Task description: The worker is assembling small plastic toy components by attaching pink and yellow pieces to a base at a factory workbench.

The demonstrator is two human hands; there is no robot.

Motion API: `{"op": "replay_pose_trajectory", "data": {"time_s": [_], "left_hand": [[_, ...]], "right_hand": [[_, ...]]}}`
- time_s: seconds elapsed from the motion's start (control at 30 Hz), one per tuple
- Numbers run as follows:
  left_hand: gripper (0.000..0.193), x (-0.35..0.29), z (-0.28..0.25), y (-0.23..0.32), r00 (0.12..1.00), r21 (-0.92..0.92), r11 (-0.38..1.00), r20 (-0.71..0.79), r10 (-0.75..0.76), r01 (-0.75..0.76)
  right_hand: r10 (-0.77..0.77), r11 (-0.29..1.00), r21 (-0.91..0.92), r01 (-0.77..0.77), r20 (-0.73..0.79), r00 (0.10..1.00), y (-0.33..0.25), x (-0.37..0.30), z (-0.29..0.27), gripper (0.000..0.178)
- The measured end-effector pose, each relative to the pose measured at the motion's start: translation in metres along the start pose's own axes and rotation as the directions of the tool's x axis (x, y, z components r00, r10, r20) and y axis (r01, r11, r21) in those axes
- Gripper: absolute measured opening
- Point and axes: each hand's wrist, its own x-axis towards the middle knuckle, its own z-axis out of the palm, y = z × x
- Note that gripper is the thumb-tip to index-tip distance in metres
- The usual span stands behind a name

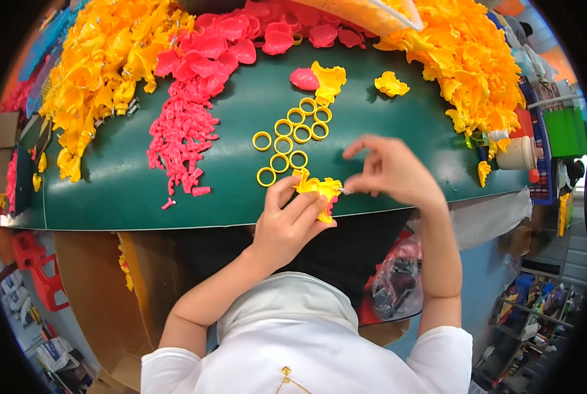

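Observation:
My left hand (290,217) is closed around an irregular yellow plastic shell piece (319,188) at the near edge of the table. A bit of pinkish-red plastic (331,206) shows at its right side, and a small metal pin (344,191) sticks out there. Just to the right, my right hand (395,172) has its thumb and fingers apart, slightly blurred, with the thumb close to the pin. Several yellow rings (283,145) lie flat beyond the held piece. Past them rest another yellow shell piece (329,81) and a pinkish-red rounded piece (304,79).
Piles of yellow shell pieces stand at left (103,72) and right (471,72) on the green table (234,197). Between them lie pinkish-red rounded parts (231,29) and small pinkish-red parts (180,131). A cream container (520,154) is at the right; a cardboard box (103,289) stands below left.

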Motion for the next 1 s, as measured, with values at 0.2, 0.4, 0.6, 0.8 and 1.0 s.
{"op": "replay_pose_trajectory", "data": {"time_s": [0.2,0.4,0.6,0.8,1.0], "left_hand": [[0.044,-0.002,0.005,0.009,0.999,0.085,0.996,0.039,0.023,-0.026],[0.039,0.008,0.001,0.007,0.994,0.088,0.996,0.11,-0.004,-0.005],[0.028,0.009,-0.01,-0.002,0.992,0.13,0.984,0.066,0.112,-0.12],[0.028,-0.003,-0.009,-0.002,0.995,0.105,0.99,0.053,0.086,-0.091],[0.031,-0.006,-0.004,0.002,0.995,0.114,0.989,0.027,0.097,-0.099]], "right_hand": [[-0.664,0.582,-0.802,0.13,-0.378,0.645,-0.019,0.112,0.002,0.027],[-0.574,0.565,-0.822,0.074,-0.327,0.751,-0.017,0.135,0.001,0.026],[-0.308,0.94,-0.009,0.341,-0.452,0.837,-0.011,0.053,0.003,0.016],[-0.156,0.848,0.442,0.292,-0.319,0.935,0.01,-0.002,0.047,0.018],[-0.082,0.75,0.613,0.249,-0.287,0.954,0.022,-0.008,0.065,0.016]]}}
